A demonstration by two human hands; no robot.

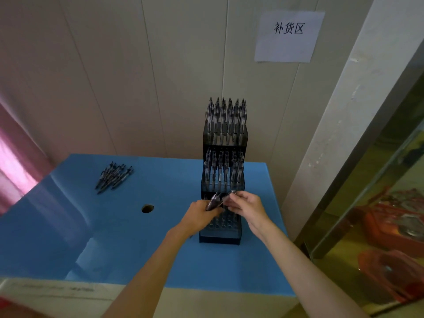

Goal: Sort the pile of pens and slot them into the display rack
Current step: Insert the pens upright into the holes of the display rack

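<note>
Head view: left hand (202, 213) grips a pen bundle (214, 201) over the display rack (220, 235), feeding the right hand (246, 206), pinching one pen, probably for the empty bottom tier; pen pile (114, 176) waits left.

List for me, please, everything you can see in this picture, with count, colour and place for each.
display rack: one, dark see-through, three stepped tiers, on the table's right part; top two tiers full of pens, front tier's holes mostly bare.
racked pens: too many to count, dark with clear barrels, upright.
loose pens: one pile, dark, on the table's far left.
held pens: a few, dark, above the front tier.
table: one, blue top with a round hole.
paper sign: one, white, on the wall.
red containers: at least two, on the right.
left hand: grips the held pens.
right hand: fingers pinch one held pen.
</note>
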